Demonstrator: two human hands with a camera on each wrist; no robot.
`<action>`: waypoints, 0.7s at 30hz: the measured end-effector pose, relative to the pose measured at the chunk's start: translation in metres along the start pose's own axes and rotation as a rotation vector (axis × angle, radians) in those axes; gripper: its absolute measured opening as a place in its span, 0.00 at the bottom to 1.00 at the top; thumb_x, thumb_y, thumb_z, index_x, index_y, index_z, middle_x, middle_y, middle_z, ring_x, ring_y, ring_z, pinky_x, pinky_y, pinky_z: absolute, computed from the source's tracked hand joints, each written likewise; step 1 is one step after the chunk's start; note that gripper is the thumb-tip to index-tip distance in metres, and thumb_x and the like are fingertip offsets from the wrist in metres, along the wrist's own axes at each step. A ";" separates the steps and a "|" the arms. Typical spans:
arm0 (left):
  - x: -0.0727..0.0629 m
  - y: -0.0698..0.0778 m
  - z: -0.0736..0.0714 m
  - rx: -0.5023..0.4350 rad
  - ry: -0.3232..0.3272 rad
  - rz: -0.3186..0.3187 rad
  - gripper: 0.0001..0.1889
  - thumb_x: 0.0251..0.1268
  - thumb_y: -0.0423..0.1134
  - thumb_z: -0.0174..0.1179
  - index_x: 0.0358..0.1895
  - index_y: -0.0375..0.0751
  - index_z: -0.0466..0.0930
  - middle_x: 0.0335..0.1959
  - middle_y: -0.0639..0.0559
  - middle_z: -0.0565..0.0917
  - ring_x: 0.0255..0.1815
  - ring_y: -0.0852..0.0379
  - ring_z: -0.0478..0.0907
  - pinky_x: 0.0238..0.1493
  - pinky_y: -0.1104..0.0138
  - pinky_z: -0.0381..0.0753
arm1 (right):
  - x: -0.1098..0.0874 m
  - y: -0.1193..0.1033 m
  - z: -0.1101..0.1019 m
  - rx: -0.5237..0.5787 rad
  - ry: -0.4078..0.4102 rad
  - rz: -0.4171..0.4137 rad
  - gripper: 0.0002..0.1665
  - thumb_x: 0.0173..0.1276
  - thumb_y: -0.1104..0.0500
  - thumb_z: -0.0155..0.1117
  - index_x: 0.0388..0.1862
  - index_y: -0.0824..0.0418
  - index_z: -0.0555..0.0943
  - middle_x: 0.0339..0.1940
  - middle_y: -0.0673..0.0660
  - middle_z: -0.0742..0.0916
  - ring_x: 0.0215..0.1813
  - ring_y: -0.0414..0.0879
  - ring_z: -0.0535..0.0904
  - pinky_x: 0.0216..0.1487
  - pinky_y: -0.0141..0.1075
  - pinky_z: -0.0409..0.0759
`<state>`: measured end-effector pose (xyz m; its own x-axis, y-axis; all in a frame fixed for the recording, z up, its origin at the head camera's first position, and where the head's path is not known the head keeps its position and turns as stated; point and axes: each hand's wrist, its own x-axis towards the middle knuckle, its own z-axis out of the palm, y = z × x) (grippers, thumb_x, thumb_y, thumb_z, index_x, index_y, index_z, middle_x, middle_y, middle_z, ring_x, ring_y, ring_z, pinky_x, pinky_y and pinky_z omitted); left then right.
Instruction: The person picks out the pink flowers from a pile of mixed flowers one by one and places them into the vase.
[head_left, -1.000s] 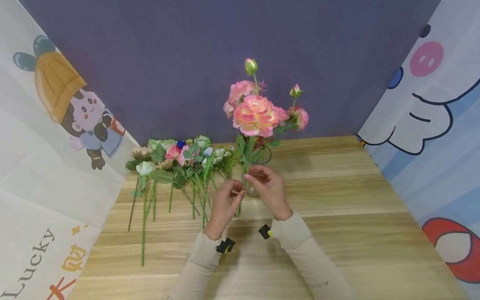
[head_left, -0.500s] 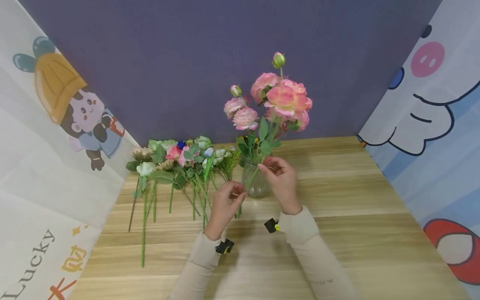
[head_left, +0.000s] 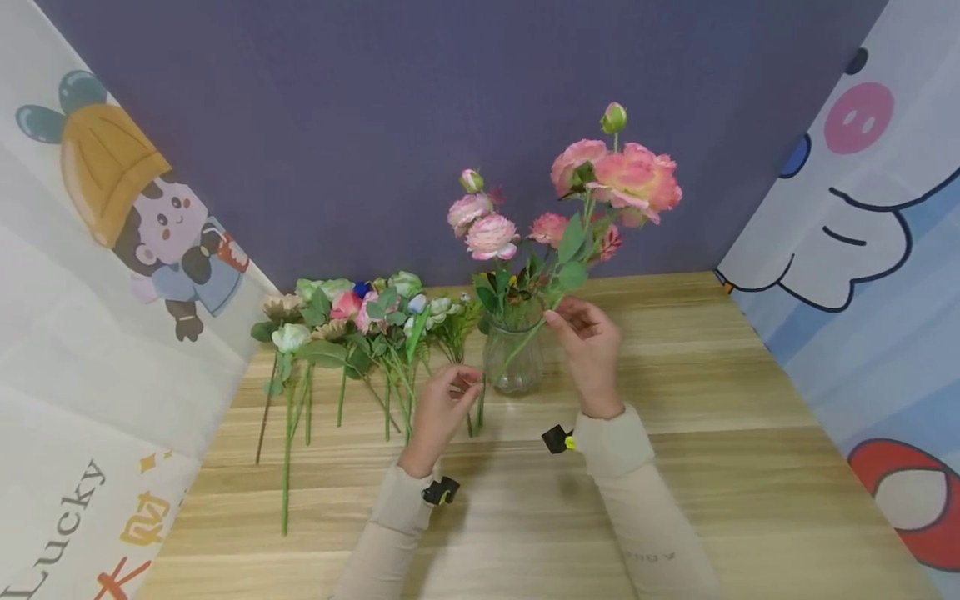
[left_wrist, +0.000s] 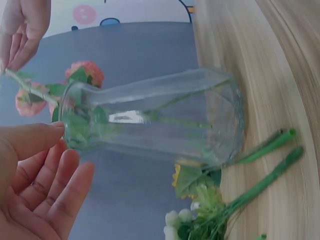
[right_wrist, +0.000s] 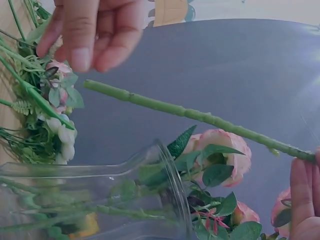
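Observation:
My right hand (head_left: 592, 358) pinches the green stem (right_wrist: 200, 117) of a pink artificial peony (head_left: 637, 179), which carries a second bloom, a bud and leaves. The spray leans to the right, and its bare lower stem slants down-left in front of the clear glass vase (head_left: 517, 367). In the right wrist view the cut end points at the fingertips of my left hand (head_left: 442, 408), a small gap between. Nothing is in the left hand, its fingers loosely bent beside the vase. Pink ranunculus (head_left: 491, 237) and other stems stand in the vase.
To the left, a row of artificial flowers (head_left: 345, 304) lies on the wooden table (head_left: 712, 500), stems towards the front. Several green stems (left_wrist: 270, 175) lie close by the vase's base. A dark panel (head_left: 337, 142) rises behind; printed curtains (head_left: 847, 250) flank both sides.
The right hand has moved right and slightly up with the peony, baring the vase. The left hand, earlier at the stem's lower end, has come off it and shifted slightly left.

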<state>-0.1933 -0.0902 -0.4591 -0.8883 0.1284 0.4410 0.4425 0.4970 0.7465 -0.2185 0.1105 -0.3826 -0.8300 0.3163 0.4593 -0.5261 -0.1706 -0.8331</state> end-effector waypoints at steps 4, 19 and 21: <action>0.000 -0.005 -0.005 0.014 0.003 -0.020 0.07 0.58 0.31 0.65 0.39 0.36 0.80 0.35 0.48 0.83 0.33 0.56 0.81 0.33 0.70 0.82 | 0.003 -0.001 -0.003 0.041 0.021 -0.007 0.11 0.56 0.75 0.66 0.34 0.61 0.83 0.28 0.48 0.85 0.29 0.38 0.81 0.35 0.27 0.81; -0.002 -0.016 -0.020 0.035 0.036 -0.065 0.08 0.58 0.31 0.64 0.40 0.34 0.80 0.35 0.46 0.84 0.33 0.53 0.81 0.34 0.68 0.83 | 0.016 -0.003 -0.016 0.180 0.082 -0.036 0.11 0.57 0.76 0.64 0.34 0.62 0.83 0.30 0.53 0.85 0.31 0.42 0.81 0.37 0.32 0.81; -0.002 -0.019 -0.021 0.042 0.045 -0.065 0.08 0.58 0.31 0.65 0.39 0.33 0.80 0.35 0.45 0.84 0.33 0.52 0.82 0.33 0.68 0.83 | 0.018 -0.004 -0.018 0.193 0.096 -0.044 0.12 0.57 0.77 0.64 0.34 0.63 0.83 0.30 0.54 0.85 0.31 0.42 0.81 0.37 0.31 0.82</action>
<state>-0.1969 -0.1178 -0.4634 -0.9079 0.0563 0.4153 0.3779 0.5383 0.7533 -0.2284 0.1333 -0.3767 -0.7890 0.4132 0.4547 -0.5946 -0.3274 -0.7343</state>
